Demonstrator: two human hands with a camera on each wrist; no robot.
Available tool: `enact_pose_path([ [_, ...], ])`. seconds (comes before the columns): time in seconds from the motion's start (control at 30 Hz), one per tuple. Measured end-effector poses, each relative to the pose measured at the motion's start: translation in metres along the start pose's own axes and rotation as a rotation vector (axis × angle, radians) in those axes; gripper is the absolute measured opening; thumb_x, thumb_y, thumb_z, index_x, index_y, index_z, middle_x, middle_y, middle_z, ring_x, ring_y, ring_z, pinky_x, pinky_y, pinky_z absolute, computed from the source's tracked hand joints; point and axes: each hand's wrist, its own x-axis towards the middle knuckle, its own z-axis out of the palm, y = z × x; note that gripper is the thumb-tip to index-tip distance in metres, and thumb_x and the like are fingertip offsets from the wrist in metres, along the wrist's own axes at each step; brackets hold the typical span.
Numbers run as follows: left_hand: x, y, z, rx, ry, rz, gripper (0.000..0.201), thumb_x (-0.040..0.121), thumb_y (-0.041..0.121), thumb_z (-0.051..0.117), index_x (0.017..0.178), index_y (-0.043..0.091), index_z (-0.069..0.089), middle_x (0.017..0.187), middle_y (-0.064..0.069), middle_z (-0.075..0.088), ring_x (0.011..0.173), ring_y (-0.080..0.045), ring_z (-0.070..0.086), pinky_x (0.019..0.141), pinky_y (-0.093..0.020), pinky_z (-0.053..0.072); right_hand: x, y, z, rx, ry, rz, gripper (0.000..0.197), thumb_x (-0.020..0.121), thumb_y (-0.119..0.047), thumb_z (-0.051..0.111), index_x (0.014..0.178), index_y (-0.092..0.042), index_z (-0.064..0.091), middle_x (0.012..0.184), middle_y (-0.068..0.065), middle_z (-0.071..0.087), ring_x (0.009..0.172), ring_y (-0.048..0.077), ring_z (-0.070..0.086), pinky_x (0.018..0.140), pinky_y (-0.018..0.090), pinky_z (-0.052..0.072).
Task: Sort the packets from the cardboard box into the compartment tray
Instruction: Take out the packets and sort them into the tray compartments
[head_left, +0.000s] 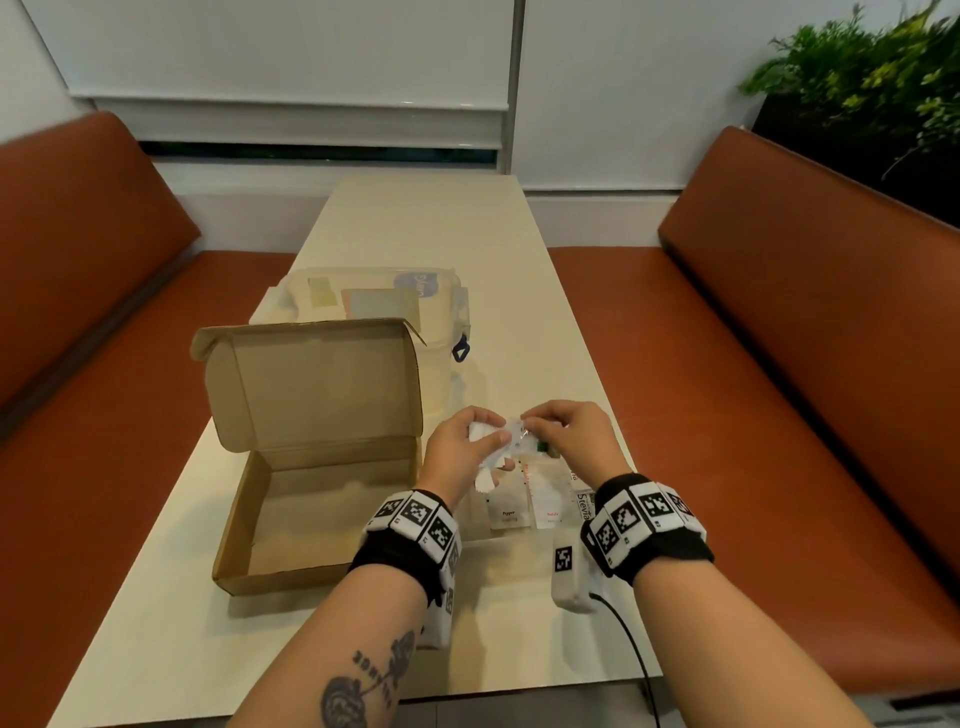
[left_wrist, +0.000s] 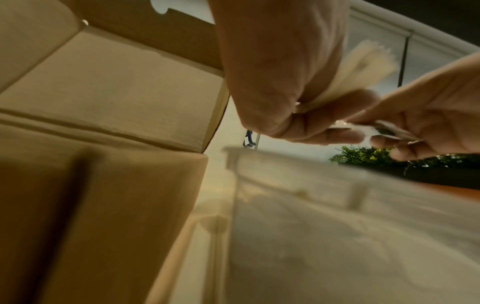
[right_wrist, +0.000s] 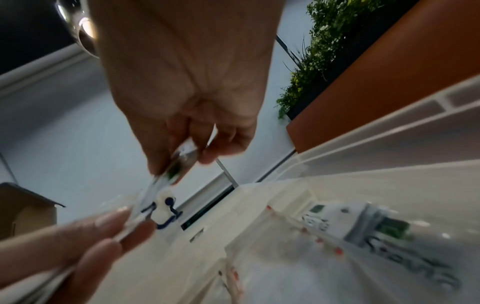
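white paper packets (head_left: 485, 451) sit fanned in the left hand (head_left: 456, 451), its grip clenched on the stack between thumb and curled fingers, while the right hand (head_left: 563, 437) pinches a single clear-wrapped packet (head_left: 524, 434) with a green mark at the stack's right edge. both hands hover just above the compartment tray (head_left: 530, 512), a clear divided tray on the tabletop (head_left: 426, 228) directly beneath them and toward the person; the open cardboard box (head_left: 311, 457) lies just left of the left hand. the move ahead seems to turn on this: the pinched packet lies between the two grips, its long axis roughly across from hand to hand, and the right hand is the nearer to the tray's right-side compartment, where a stevia sachet (head_left: 584, 506) already rests beside a pepper sachet (head_left: 508, 514) and a red-printed sachet (head_left: 551, 515) in compartments to its left. the hands and wrist bands cover much of the tray, so its far compartments and their contents cannot be made out. the box floor looks bare from the head view, though its near wall hides part of it. both wrist views are blurred, and the pinched packet's print is unreadable. a lidded clear container (head_left: 374, 301) stands behind the box.
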Motion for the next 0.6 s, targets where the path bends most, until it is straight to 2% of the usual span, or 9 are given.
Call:
enact_pose_path([
  [0.13, 0.000, -0.002, -0.001, -0.021, 0.022, -0.018, 0.015, 0.084, 0.011, 0.070, 0.097, 0.012, 0.064, 0.105, -0.004, 0.059, 0.057, 0.004, 0.065, 0.045, -0.008, 0.044, 0.004, -0.005, -0.002, 0.000, 0.035, -0.007, 0.009, 0.084, -0.012, 0.068, 0.078, -0.019, 0.067, 0.079, 0.001, 0.069, 0.073, 0.017, 0.066, 0.070, 0.030, 0.058],
  [0.2, -0.001, 0.000, 0.001, -0.062, -0.016, -0.070, 0.022, 0.083, 0.011, 0.072, 0.102, 0.014, 0.062, 0.105, -0.004, 0.056, 0.053, 0.000, 0.065, 0.043, -0.011, 0.046, 0.005, -0.003, -0.003, 0.079, 0.096, 0.024, 0.013, 0.082, -0.010, 0.069, 0.078, -0.021, 0.063, 0.078, 0.003, 0.069, 0.071, 0.018, 0.066, 0.066, 0.031, 0.057],
  [0.27, -0.002, 0.003, 0.003, -0.129, -0.073, -0.151, 0.029, 0.081, 0.014, 0.075, 0.105, 0.018, 0.060, 0.105, -0.006, 0.056, 0.049, -0.011, 0.065, 0.043, -0.022, 0.050, 0.003, 0.000, -0.003, 0.174, 0.132, 0.064, 0.017, 0.082, -0.009, 0.069, 0.083, -0.022, 0.058, 0.080, 0.007, 0.069, 0.068, 0.016, 0.064, 0.060, 0.029, 0.054],
  [0.3, -0.002, 0.004, 0.003, -0.147, -0.091, -0.176, 0.031, 0.080, 0.015, 0.076, 0.105, 0.020, 0.060, 0.104, -0.007, 0.056, 0.049, -0.015, 0.064, 0.043, -0.023, 0.048, 0.001, 0.002, -0.002, 0.211, 0.139, 0.086, 0.019, 0.082, -0.009, 0.068, 0.086, -0.022, 0.056, 0.082, 0.008, 0.069, 0.067, 0.016, 0.063, 0.058, 0.028, 0.052],
  [0.4, -0.001, 0.005, 0.006, -0.143, -0.092, -0.189, 0.033, 0.077, 0.014, 0.077, 0.104, 0.023, 0.060, 0.111, -0.010, 0.054, 0.046, -0.015, 0.060, 0.045, -0.024, 0.047, -0.003, 0.005, 0.000, 0.266, 0.153, 0.132, 0.019, 0.084, -0.007, 0.064, 0.096, -0.018, 0.053, 0.086, 0.007, 0.066, 0.067, 0.017, 0.060, 0.058, 0.027, 0.048],
  [0.47, 0.000, 0.005, 0.006, -0.100, -0.084, -0.173, 0.032, 0.076, 0.012, 0.078, 0.101, 0.023, 0.061, 0.116, -0.010, 0.052, 0.044, -0.015, 0.057, 0.049, -0.027, 0.049, -0.004, 0.003, -0.001, 0.281, 0.103, 0.148, 0.023, 0.084, -0.003, 0.060, 0.104, -0.013, 0.055, 0.083, 0.006, 0.063, 0.069, 0.018, 0.059, 0.059, 0.026, 0.048],
  [0.53, 0.001, 0.004, 0.006, -0.039, -0.085, -0.153, 0.030, 0.076, 0.010, 0.077, 0.097, 0.023, 0.061, 0.118, -0.007, 0.049, 0.042, -0.015, 0.055, 0.055, -0.030, 0.049, -0.002, -0.001, -0.006, 0.224, -0.021, 0.133, 0.028, 0.085, 0.000, 0.057, 0.110, -0.010, 0.060, 0.077, 0.004, 0.061, 0.069, 0.016, 0.057, 0.059, 0.021, 0.048],
  [0.6, 0.001, 0.003, 0.007, -0.005, -0.085, -0.140, 0.029, 0.076, 0.009, 0.077, 0.096, 0.022, 0.061, 0.118, -0.007, 0.048, 0.042, -0.016, 0.055, 0.058, -0.031, 0.050, -0.001, -0.006, -0.013, 0.055, -0.163, 0.098, 0.026, 0.085, -0.002, 0.057, 0.105, -0.012, 0.069, 0.075, 0.000, 0.062, 0.068, 0.010, 0.056, 0.061, 0.015, 0.046],
])
